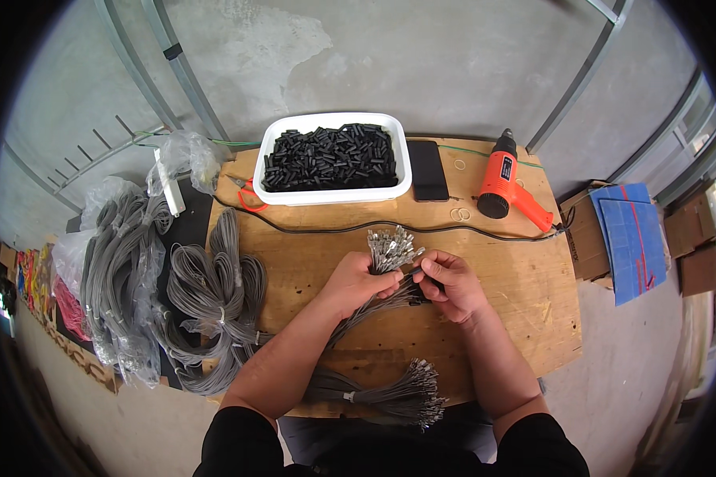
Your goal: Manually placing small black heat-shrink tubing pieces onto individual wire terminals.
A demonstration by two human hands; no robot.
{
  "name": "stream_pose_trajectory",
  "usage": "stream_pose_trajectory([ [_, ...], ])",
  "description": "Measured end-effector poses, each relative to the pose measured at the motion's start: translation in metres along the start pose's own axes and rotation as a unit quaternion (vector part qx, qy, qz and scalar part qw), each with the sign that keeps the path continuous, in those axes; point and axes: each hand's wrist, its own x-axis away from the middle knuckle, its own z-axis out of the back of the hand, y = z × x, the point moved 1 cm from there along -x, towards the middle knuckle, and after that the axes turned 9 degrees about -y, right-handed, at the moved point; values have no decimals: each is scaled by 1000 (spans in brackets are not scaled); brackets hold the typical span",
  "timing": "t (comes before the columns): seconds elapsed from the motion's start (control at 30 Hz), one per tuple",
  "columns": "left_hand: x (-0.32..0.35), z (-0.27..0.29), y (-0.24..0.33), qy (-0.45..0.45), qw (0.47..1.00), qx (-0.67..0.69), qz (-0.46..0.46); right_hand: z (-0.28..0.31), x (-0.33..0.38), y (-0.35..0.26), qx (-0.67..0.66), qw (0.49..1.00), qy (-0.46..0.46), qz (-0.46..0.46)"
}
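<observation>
My left hand (353, 280) grips a bundle of grey wires (374, 306) near its top, where several metal terminals (391, 246) fan out. My right hand (450, 283) pinches one wire end with a small black tube on it, right beside the bundle. The wire tails run down toward my body. A second bundle of grey wires with terminals (398, 391) lies on the wooden board (517, 302) near its front edge, between my forearms.
A white tub of black tubes (332, 157) stands at the back, with a black phone (427, 169) and an orange heat gun (505, 184) to its right. Coils of grey wire (211, 294) and bagged wire (119, 270) lie left. Cardboard boxes with blue sheets (628, 234) sit right.
</observation>
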Motion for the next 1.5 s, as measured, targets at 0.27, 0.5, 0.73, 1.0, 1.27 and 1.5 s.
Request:
stream_pose_trajectory([
  [0.27,2,5,0,-40,999,-29,-4,1,2,-5,25,1000,5,-16],
  [0.5,4,-3,4,-17,997,-64,-51,3,7,-19,-1,998,40,45],
  [0.73,-2,-1,-9,-73,997,-20,-31,-4,7,-12,32,998,-25,53],
  [1.0,-5,-5,-8,-62,995,-74,-15,1,1,1,82,994,4,68],
  [1.27,-3,0,-7,5,999,-35,6,0,6,-9,117,992,35,10],
  [1.5,-3,-2,-5,17,1000,-16,17,0,2,4,286,950,41,121],
])
